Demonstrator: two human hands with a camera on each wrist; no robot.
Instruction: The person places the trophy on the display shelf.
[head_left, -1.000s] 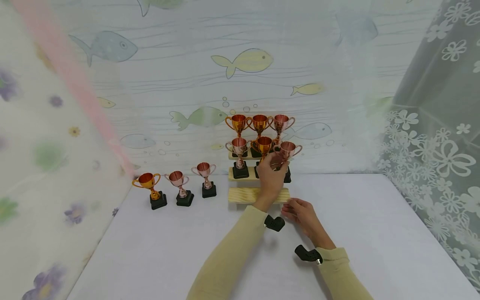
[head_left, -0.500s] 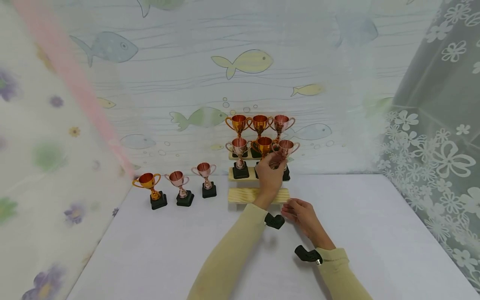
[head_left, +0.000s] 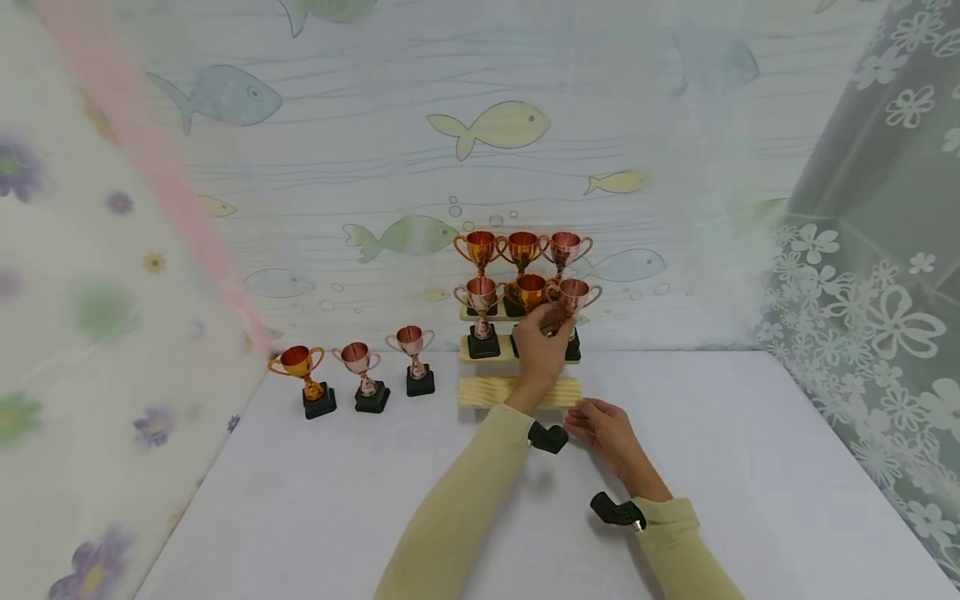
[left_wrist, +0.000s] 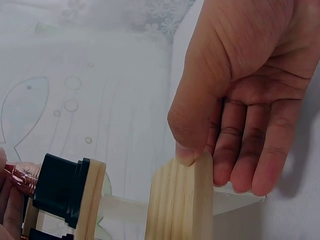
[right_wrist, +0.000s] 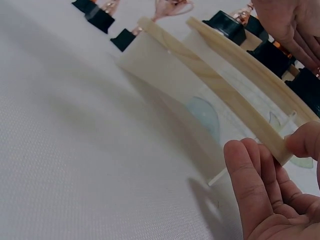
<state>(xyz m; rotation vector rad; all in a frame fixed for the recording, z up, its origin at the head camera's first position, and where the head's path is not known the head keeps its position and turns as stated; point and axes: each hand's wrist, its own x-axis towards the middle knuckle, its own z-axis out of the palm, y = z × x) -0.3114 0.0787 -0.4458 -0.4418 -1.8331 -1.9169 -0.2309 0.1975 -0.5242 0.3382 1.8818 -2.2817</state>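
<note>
In the head view my left hand pinches a rose-gold trophy cup by its stem, at the right end of the stand's middle tier. In the left wrist view its black base sits against the wood, and the fingertips show at the left edge. My right hand pinches the right end of the bottom wooden tier, thumb on top and fingers below. Beside the held cup stand a gold trophy, partly hidden by my left hand, and a rose-gold trophy.
Three trophies fill the top tier, among them a gold one and a rose-gold one. Left of the stand, on the white table, a gold trophy and two rose-gold ones stand upright. A fish-print curtain hangs behind.
The held trophy has shifted slightly left and back on the middle tier, with my left hand still on its stem. My right hand stays at the bottom tier's end.
</note>
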